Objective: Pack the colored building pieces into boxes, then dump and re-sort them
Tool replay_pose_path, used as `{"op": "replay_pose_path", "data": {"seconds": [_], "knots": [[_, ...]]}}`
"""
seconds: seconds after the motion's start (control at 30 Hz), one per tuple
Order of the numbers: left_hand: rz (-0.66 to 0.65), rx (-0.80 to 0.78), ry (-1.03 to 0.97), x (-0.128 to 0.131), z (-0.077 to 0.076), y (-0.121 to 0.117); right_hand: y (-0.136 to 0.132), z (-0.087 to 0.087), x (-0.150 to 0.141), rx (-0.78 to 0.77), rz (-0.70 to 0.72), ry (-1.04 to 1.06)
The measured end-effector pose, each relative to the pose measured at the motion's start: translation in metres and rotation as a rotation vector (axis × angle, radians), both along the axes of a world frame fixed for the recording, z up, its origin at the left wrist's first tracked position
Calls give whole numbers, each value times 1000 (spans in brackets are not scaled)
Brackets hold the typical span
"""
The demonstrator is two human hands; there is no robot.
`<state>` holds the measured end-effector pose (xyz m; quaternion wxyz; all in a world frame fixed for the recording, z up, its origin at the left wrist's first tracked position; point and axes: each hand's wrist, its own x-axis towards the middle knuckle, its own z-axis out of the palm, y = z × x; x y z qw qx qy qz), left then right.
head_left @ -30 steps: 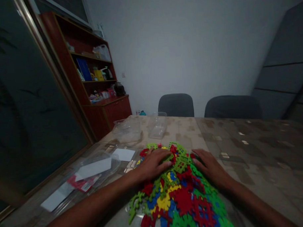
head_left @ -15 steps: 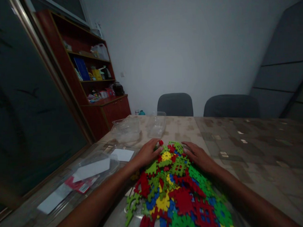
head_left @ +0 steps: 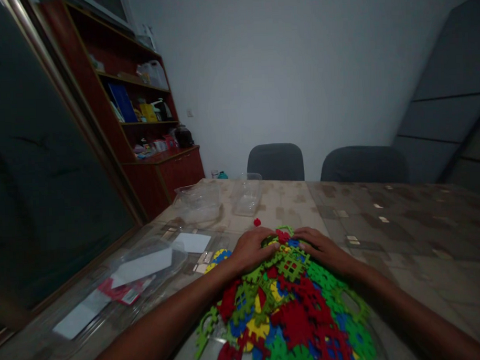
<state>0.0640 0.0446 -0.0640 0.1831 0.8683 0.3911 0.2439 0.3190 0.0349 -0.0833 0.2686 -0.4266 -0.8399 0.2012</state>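
Colourful plastic pieces [head_left: 296, 322] heaped on near side of hands and between them. Left hand [head_left: 251, 249] curved over heap; cannot tell whether it grasps any piece. Right hand [head_left: 321, 249] unclenched, laid against heap's other side. White card [head_left: 193, 243] left of left hand. Small red piece [head_left: 257, 222] just beyond left hand. Clear containers [head_left: 246, 198] farther off.

Lower centre: the left hand [head_left: 251, 249] and right hand [head_left: 321, 248] are covering parts of the pile of plastic pieces [head_left: 295, 321], whose near end the bottom edge is cutting off. Mid-frame: the table [head_left: 290, 202] is hiding the lower parts of two grey chairs [head_left: 276, 162]. Upper left: small shelf items [head_left: 160, 146] are blurring beyond identification.
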Motion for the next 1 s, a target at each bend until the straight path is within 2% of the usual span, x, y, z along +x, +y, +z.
{"op": "replay_pose_path", "data": {"seconds": [0.17, 0.33, 0.43, 0.57, 0.63, 0.73, 0.87, 0.93, 1.0], "knots": [[-90, -21, -31, 14, 4, 5, -44, 9, 30, -54, -99, 39], [32, -23, -35, 8, -1, 28, -55, 8, 46, -48, -264, 86], [26, -37, -12, 12, -3, 30, -50, 5, 35, -63, -239, 89], [-112, -57, 18, 14, 5, 14, -48, 5, 17, -70, -105, 33], [-130, -42, 24, 1, 11, 1, -54, 6, 17, -37, -99, 12], [-21, 29, 51, -42, 10, -27, -80, 3, 25, 72, -142, -12], [165, 88, 150, -108, -15, -68, -128, -12, 27, 237, -118, -115], [230, 81, 156, -124, -28, -82, -140, -20, 21, 297, -77, -183], [233, 61, 122, -121, -36, -89, -139, -24, 14, 356, -57, -233]]}}
